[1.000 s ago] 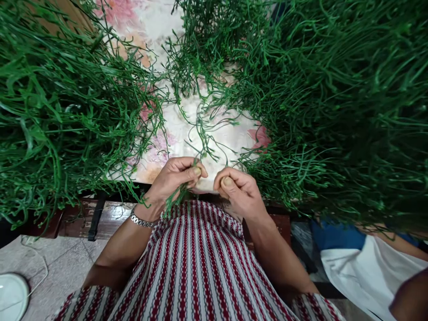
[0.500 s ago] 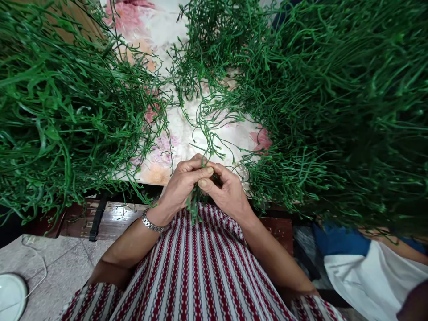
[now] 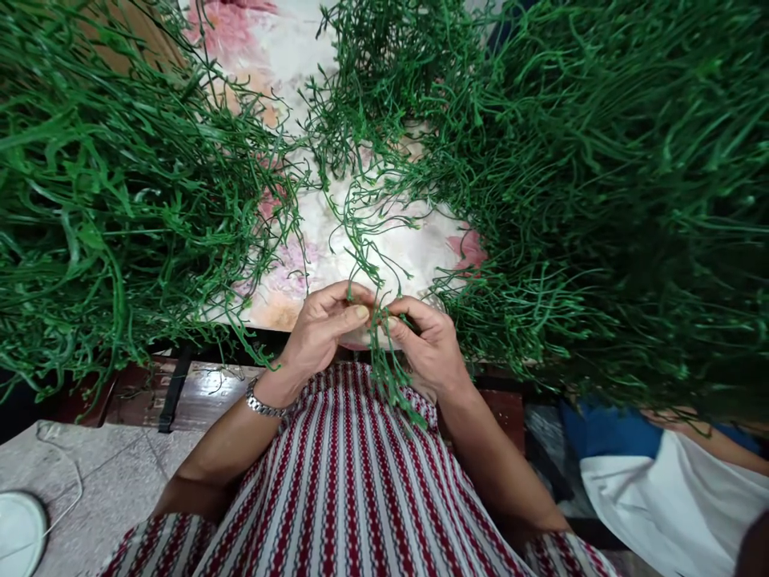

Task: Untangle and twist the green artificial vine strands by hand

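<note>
Both hands are close together at the near edge of the flowered cloth, above my lap. My left hand [image 3: 318, 332], with a metal watch on the wrist, pinches with thumb and forefinger at a thin bunch of green stems [image 3: 384, 365]. My right hand [image 3: 429, 344] pinches the same bunch from the other side. The stems are slim and branching with small tips. Their upper ends spread over the cloth, and their lower ends hang down over my striped garment. Exactly what lies between the fingertips is partly hidden.
Large heaps of similar green stems lie at the left [image 3: 120, 216] and right [image 3: 577, 184] on the flowered cloth [image 3: 300, 304]. At lower left is a round white object [image 3: 21, 533] with a cord. A person in white and blue clothing [image 3: 678, 497] sits at right.
My hands have moved slightly apart, having been pressed together before. The lower ends of the bunch have swung right and now hang longer below the fingers.
</note>
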Motion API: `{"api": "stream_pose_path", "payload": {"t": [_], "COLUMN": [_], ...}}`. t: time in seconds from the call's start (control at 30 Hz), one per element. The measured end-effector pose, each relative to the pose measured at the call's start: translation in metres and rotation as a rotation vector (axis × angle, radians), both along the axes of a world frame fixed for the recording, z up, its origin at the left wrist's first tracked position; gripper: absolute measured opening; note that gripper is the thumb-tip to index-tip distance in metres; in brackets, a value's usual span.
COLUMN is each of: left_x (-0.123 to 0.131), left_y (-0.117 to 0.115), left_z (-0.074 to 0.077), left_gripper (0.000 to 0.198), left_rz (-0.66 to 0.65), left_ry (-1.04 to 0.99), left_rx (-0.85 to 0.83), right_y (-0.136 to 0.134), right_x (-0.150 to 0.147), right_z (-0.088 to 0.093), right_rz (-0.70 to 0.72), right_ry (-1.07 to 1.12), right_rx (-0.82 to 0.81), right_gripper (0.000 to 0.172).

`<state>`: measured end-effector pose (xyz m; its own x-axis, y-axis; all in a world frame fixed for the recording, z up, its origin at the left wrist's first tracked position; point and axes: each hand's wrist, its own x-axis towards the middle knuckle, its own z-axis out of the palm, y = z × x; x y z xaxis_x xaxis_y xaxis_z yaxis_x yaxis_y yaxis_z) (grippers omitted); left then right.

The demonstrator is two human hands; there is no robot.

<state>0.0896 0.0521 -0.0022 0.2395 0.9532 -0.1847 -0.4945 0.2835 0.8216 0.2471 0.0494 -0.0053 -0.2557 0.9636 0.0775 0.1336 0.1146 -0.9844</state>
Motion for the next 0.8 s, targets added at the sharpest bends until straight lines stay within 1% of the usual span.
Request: {"api": "stream_pose_path", "payload": {"t": [0.1, 0.17, 0.23, 0.33, 0.43, 0.53, 0.63, 0.7, 0.8], "left_x": [0.001, 0.002, 0.003, 0.006, 0.010, 0.011, 0.009, 0.008, 0.007], "left_y": [-0.002, -0.002, -0.002, 0.000, -0.001, -0.001, -0.001, -0.002, -0.003], "left_z": [-0.004, -0.004, -0.003, -0.001, -0.001, -0.002, 0.000, 0.003, 0.006], "left_gripper": [0.018, 0.019, 0.016, 0.012, 0.010, 0.008, 0.007, 0.006, 0.005], "left_rz": [-0.005, 0.013, 0.061, 0.127, 0.157, 0.134, 0.079, 0.066, 0.051], "left_ry": [0.028, 0.074, 0.133, 0.196, 0.234, 0.184, 0.101, 0.057, -0.035], "left_rx": [0.056, 0.075, 0.080, 0.087, 0.089, 0.039, 0.000, -0.029, -0.114], "right_y": [-0.002, -0.003, -0.004, -0.003, -0.001, 0.001, 0.002, 0.001, 0.001], "right_x": [-0.002, -0.003, -0.004, -0.005, -0.006, -0.005, -0.004, -0.003, -0.003], "right_z": [-0.002, -0.001, -0.001, -0.002, -0.003, -0.001, 0.003, 0.005, 0.006], "right_rz": [-0.038, -0.032, 0.003, 0.057, 0.078, 0.106, 0.165, 0.188, 0.195], "right_ry": [-0.008, -0.044, -0.047, 0.034, 0.034, -0.052, -0.088, -0.109, -0.172], "right_rx": [0.019, 0.021, -0.028, -0.138, -0.171, -0.147, -0.111, -0.087, -0.038], "right_gripper": [0.007, 0.009, 0.014, 0.023, 0.027, 0.029, 0.022, 0.019, 0.024]}}
